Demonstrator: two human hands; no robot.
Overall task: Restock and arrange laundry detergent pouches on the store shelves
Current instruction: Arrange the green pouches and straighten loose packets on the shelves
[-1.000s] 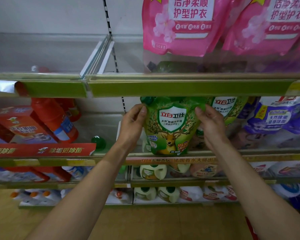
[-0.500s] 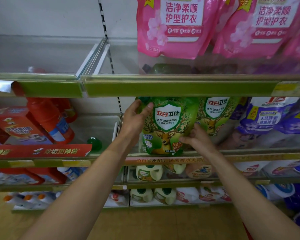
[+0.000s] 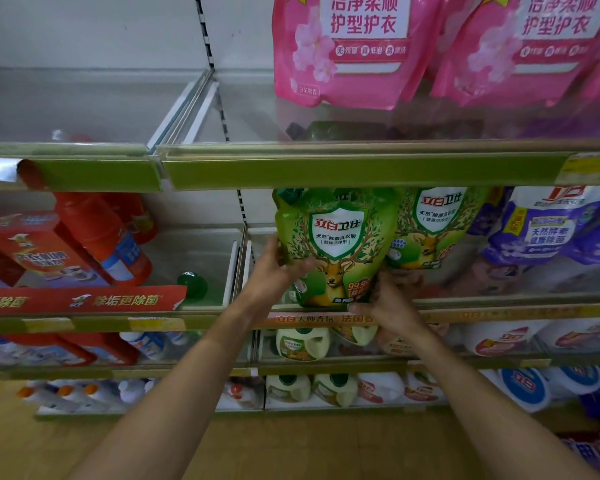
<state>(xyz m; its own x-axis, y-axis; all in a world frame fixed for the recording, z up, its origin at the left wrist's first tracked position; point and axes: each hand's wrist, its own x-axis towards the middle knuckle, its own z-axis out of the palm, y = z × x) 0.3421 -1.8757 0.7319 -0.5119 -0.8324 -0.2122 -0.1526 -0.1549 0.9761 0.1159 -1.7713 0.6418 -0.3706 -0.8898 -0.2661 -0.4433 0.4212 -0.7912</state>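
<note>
Right hand (image 3: pixel 392 306) lowered to green pouch (image 3: pixel 336 237) bottom corner, gripping it, left hand (image 3: pixel 274 271) gripping left edge

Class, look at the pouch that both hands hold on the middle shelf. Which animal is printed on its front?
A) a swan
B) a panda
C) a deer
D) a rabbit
C: the green pouch, gripped by the left hand and the right hand, shows a brown deer with antlers below its shield logo.
</note>
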